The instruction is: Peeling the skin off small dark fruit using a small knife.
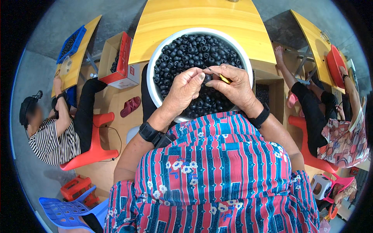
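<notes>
Above a white round basin (150, 79) filled with small black hollow round pieces (198, 54), the right hand (235, 84) grips a slim, pointed, yellow-handled tool (224, 79), while the left hand (184, 89) forms a narrow pinch near its tip, contents indiscernible.

Small, rounded black pieces (180, 58), many with holes, fill a round white basin (200, 30); a slim, yellow-handled pointed tool (224, 79) slants above them.

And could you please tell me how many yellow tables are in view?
3: the middle table, partly behind the bowl; the left table, with a blue tray; and the right table, with a red basin. Others may be hidden.
</notes>
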Motion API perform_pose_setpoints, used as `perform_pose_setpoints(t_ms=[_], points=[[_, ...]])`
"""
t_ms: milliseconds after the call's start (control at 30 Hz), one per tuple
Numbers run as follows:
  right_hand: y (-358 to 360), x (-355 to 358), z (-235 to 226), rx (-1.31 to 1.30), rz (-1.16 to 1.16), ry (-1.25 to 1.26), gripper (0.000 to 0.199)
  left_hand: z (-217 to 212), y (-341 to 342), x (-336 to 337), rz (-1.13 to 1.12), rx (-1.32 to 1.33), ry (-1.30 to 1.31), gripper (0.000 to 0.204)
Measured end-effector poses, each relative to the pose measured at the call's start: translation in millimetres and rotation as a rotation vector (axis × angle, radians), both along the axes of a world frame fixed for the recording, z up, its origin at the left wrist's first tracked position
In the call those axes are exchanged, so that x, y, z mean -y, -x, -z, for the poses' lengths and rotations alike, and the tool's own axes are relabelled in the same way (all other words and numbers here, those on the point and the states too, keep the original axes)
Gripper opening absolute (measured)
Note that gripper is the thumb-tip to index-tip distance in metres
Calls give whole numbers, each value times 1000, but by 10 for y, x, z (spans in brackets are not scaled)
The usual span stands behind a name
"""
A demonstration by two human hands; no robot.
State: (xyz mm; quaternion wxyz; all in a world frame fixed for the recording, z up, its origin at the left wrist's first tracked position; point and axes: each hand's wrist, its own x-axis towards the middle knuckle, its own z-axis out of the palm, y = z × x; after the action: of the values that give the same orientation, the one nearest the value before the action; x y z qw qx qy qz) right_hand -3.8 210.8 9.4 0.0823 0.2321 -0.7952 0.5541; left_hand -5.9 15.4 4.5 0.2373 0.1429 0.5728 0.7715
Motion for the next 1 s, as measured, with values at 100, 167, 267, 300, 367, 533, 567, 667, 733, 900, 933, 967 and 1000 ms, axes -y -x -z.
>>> perform_pose_setpoints(t_ms=[100,167,267,300,367,533,567,667,733,900,933,967,1000], points=[[0,0,-26,3,-8,-14,31,37,-29,-12,-29,53,-56,29],[-8,25,-29,-15,4,11,30,53,-35,3,16,88,-129,28],[-31,48,-66,-61,18,-21,28,51,-56,11,23,78,-102,26],[-40,55,-81,-89,24,-78,27,57,-54,16,22,80,-101,26],[-47,70,-107,-96,13,-77,27,79,-49,25,51,109,-168,24],[-54,80,-132,-61,38,-6,26,93,-54,30,-13,156,-256,22],[-56,46,-149,-31,54,-26,23,91,-51,41,-15,139,-272,22],[19,-13,-64,-44,43,20,21,89,-45,57,-13,115,-296,25],[4,-8,-74,-78,32,-52,21,78,-60,41,-21,132,-300,26],[-53,28,-161,-193,-23,-282,22,87,-51,63,0,119,-301,27],[-56,34,-163,-193,-24,-283,22,98,-53,66,-1,130,-304,27],[-58,38,-165,-213,-27,-302,22,107,-54,68,-3,142,-307,27],[-60,38,-174,-233,-28,-322,22,104,-53,67,-2,141,-307,27]])
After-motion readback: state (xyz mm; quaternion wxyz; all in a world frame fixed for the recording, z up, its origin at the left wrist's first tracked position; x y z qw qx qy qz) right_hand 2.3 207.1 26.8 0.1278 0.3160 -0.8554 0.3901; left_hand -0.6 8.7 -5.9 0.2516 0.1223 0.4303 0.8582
